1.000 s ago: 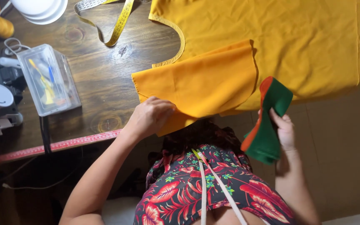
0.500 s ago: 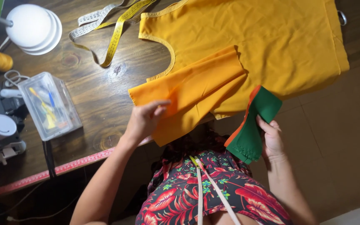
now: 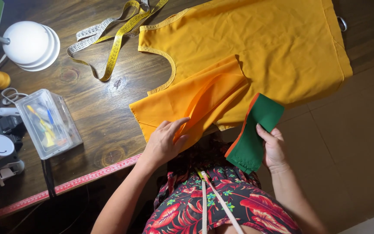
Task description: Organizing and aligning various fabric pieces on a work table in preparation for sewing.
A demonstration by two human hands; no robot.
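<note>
A mustard-yellow garment (image 3: 256, 47) lies spread on the dark wooden table (image 3: 96, 108). A loose orange-yellow fabric piece (image 3: 187, 106) lies folded over its lower edge near me. My left hand (image 3: 163, 143) rests flat on that piece's near corner, fingers spread and lifting a fold. My right hand (image 3: 273, 147) holds a folded green cloth with an orange edge (image 3: 252, 132) upright beside the table's edge, above my lap.
A yellow tape measure (image 3: 113, 43) curls at the back. A white lamp base (image 3: 31, 45) stands at far left, with a clear plastic box of small coloured items (image 3: 48, 123) nearer. A red ruler strip (image 3: 66, 186) runs along the front edge. Tiled floor lies right.
The view shifted so the garment sits lower and more central. My left hand slid right along the orange piece and lifted a fold. My right hand kept the green cloth.
</note>
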